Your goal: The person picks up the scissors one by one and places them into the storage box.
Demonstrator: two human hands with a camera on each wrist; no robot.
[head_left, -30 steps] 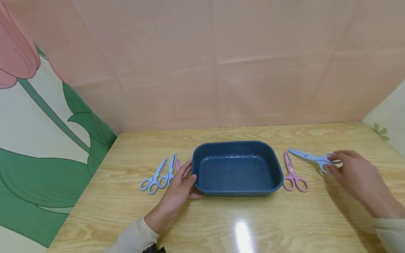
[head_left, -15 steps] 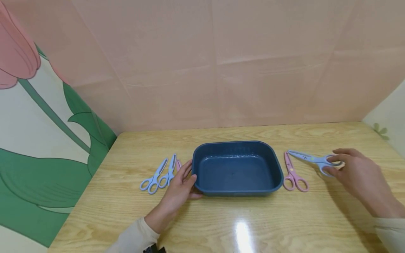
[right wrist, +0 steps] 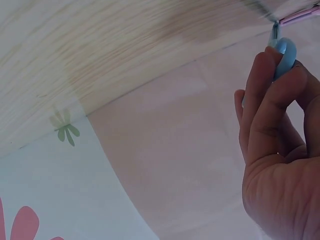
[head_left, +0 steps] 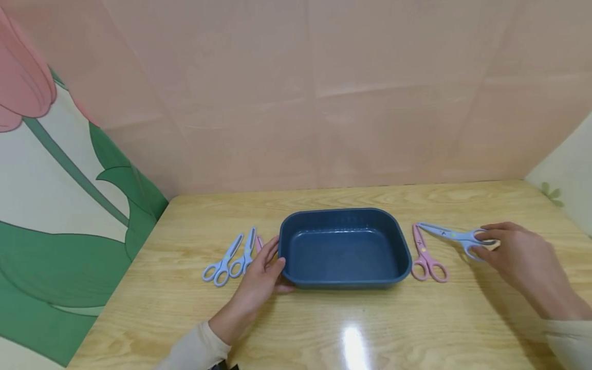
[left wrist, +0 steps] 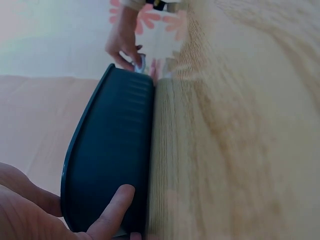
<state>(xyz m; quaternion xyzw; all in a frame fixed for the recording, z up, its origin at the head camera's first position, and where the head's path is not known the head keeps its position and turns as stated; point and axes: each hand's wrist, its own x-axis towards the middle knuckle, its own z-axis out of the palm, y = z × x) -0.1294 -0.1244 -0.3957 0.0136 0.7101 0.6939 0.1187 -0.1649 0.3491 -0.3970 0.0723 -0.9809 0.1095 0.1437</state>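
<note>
Right hand [head_left: 518,254] fingers apparently pinch blue scissors [head_left: 450,235] by the handle.

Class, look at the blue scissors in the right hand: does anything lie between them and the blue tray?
Yes. The pink scissors lie flat on the table between the blue scissors, gripped by the right hand, and the blue tray.
</note>
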